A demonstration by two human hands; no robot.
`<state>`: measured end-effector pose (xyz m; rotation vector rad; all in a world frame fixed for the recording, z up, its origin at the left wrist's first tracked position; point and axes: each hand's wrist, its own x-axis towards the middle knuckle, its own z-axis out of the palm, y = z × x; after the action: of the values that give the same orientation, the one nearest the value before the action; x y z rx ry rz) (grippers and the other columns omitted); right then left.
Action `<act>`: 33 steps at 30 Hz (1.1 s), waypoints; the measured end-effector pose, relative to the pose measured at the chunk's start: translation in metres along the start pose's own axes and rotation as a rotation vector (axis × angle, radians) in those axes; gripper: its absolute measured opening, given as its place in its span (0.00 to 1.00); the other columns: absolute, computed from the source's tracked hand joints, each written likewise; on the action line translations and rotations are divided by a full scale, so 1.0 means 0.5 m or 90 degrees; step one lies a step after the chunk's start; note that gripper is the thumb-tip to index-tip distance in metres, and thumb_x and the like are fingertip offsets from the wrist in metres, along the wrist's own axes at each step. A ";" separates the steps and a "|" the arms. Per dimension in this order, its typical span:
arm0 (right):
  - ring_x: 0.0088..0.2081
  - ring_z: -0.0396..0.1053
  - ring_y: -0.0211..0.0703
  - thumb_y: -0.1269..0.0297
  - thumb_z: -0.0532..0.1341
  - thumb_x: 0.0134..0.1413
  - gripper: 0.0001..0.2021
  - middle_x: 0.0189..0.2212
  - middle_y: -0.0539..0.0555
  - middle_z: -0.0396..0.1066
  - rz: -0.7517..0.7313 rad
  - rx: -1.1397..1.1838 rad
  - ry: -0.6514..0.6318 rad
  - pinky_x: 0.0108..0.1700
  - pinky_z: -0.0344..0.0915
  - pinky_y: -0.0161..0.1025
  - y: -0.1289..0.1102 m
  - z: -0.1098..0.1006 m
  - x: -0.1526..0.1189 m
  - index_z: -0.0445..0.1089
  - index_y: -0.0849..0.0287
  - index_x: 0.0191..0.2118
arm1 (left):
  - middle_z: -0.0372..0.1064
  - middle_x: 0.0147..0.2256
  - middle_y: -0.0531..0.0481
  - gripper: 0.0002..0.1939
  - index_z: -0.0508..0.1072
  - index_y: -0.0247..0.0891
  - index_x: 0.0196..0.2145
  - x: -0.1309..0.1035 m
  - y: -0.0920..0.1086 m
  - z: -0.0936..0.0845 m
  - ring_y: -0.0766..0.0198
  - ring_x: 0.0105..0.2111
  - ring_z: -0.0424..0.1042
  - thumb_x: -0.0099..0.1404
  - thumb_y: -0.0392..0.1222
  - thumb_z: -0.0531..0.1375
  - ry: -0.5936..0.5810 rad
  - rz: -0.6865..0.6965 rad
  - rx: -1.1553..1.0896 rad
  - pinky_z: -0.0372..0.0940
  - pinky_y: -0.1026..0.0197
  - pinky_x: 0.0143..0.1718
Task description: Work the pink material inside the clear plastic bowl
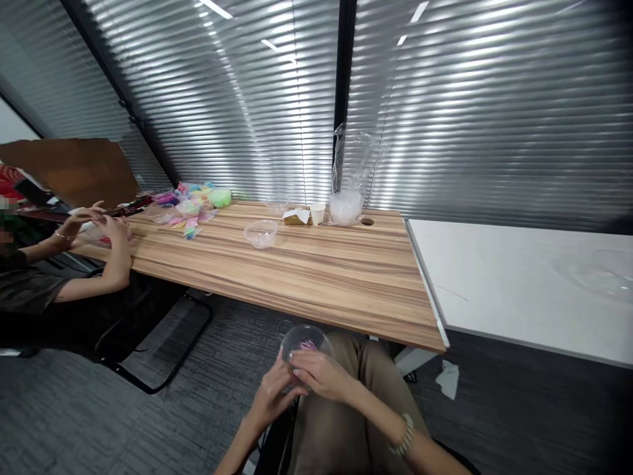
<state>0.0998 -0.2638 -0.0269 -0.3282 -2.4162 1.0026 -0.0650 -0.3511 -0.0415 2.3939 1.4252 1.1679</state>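
Above my lap, a clear round plastic container sits between my two hands, with a small pink-purple tangle showing through it. My left hand holds its left side, the thumb stretched underneath towards the right. Curled over the near side, my right hand has its fingers against the clear surface. My hands cover the container's lower part, so what the fingertips do there is hidden.
The wooden table bears a clear bowl, a paper cup, a small box, a bag of white material and colourful packets. A co-worker's hands are at left. A white table adjoins at right.
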 end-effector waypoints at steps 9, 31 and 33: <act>0.54 0.62 0.43 0.68 0.48 0.62 0.18 0.52 0.54 0.65 0.184 -0.083 0.436 0.55 0.63 0.42 -0.046 -0.112 -0.220 0.64 0.55 0.55 | 0.70 0.24 0.54 0.08 0.70 0.38 0.32 0.098 0.100 -0.029 0.66 0.26 0.70 0.56 0.40 0.65 0.035 0.107 -0.081 0.65 0.52 0.49; 0.52 0.64 0.51 0.54 0.53 0.57 0.28 0.53 0.62 0.62 0.437 -0.052 0.563 0.52 0.64 0.48 0.179 -0.408 -0.201 0.54 0.61 0.60 | 0.46 0.63 0.41 0.29 0.49 0.40 0.62 0.524 -0.087 0.281 0.57 0.63 0.45 0.67 0.54 0.46 -0.094 -0.302 -0.338 0.39 0.50 0.62; 0.50 0.65 0.52 0.55 0.50 0.58 0.28 0.49 0.63 0.66 0.453 -0.087 0.512 0.51 0.63 0.49 0.235 -0.444 -0.148 0.51 0.63 0.62 | 0.47 0.63 0.42 0.31 0.48 0.40 0.62 0.550 -0.101 0.307 0.57 0.63 0.45 0.66 0.55 0.48 -0.114 -0.286 -0.351 0.39 0.51 0.62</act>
<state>0.2842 -0.0793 -0.0027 -1.4051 -1.6230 0.7424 0.0731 -0.0645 -0.0193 1.6533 1.2783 1.0265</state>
